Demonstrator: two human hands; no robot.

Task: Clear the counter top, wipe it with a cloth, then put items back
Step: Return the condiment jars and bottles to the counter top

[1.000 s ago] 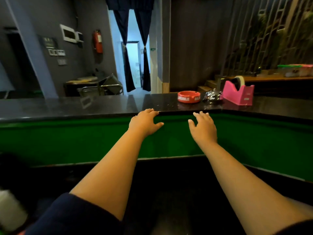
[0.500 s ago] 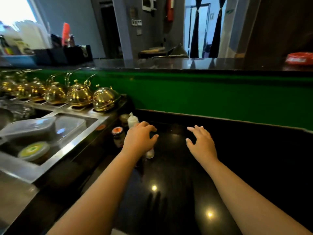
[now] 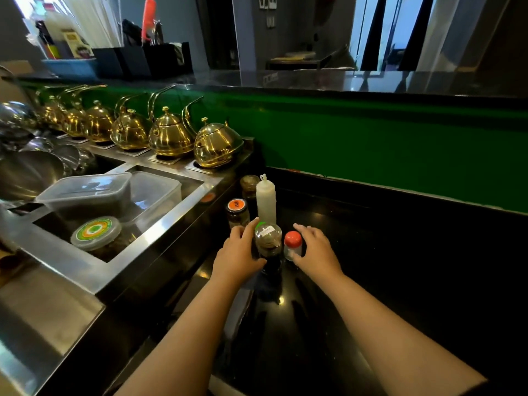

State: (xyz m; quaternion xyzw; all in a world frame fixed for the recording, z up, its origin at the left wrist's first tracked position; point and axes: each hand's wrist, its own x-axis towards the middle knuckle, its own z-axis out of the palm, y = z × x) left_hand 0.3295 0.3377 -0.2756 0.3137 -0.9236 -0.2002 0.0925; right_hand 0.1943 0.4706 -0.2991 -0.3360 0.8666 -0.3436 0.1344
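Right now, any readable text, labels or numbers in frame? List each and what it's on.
None can be read for certain.
Orange jar lid: dark print, too blurred to read.
Clear bottle cap: white sticker, print too small.
Round tub lid in the sink: green and orange label, no legible words.
Packets on the far shelf: printing too blurred.

A glossy black counter top (image 3: 385, 252) runs below a deep green wall panel (image 3: 371, 144) at centre frame. Gold kettles (image 3: 171, 135) line the upper left. Left of centre stand a milky white squeeze bottle (image 3: 266, 202), an orange-lidded jar (image 3: 237, 208), a dark bottle with a clear cap (image 3: 268, 244) and a small clear shaker with a red cap (image 3: 293, 242). In the steel sink (image 3: 85, 261) at left lies a round lid ringed orange, white and green (image 3: 95, 231).
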